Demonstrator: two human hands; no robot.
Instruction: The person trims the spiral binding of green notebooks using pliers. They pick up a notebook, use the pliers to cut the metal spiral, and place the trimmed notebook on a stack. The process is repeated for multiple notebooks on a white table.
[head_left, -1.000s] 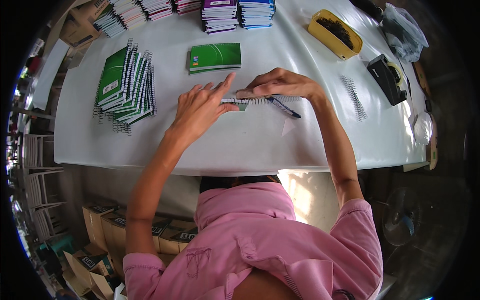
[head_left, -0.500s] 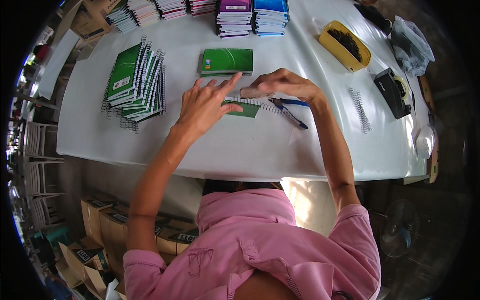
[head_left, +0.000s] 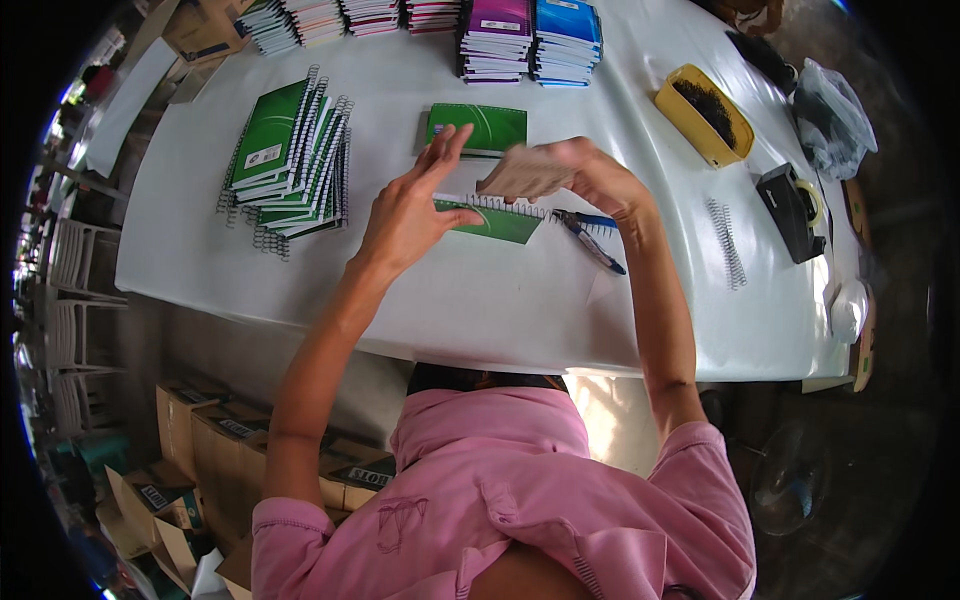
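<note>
Here, the green notebook [head_left: 510,225] lies on the glossy, white-covered tabletop [head_left: 470,315] in front of the person, its smooth card cover printed with a paler curve and a thin wire coil running along its far edge. The left hand [head_left: 415,200] is spread and ungripped, thumb resting at the cover's near side, fingers raised. The right hand [head_left: 600,180] grasps a flat, tan slab [head_left: 525,173], blurred, tilted just above the coil; its material is hard to tell. One pair of pliers [head_left: 597,248] with blue handles lies at the coil's right end. A second green item, a small green pad [head_left: 490,128], sits beyond the hands, partly masked by the left fingers. To the left leans one splayed pile of green notebooks [head_left: 285,165], springy loops sticking out, too overlapped to count. Six stacks line the far edge, among them one purple stack [head_left: 495,45] and one blue stack [head_left: 567,42]. Rightward are loose wire coils [head_left: 727,245], one or two, a yellow plastic tub [head_left: 685,127] heaped with dark wire, a black tape dispenser [head_left: 785,215] and a crinkled, see-through bag [head_left: 835,115]. Hand and slab hide part of the coil.
</note>
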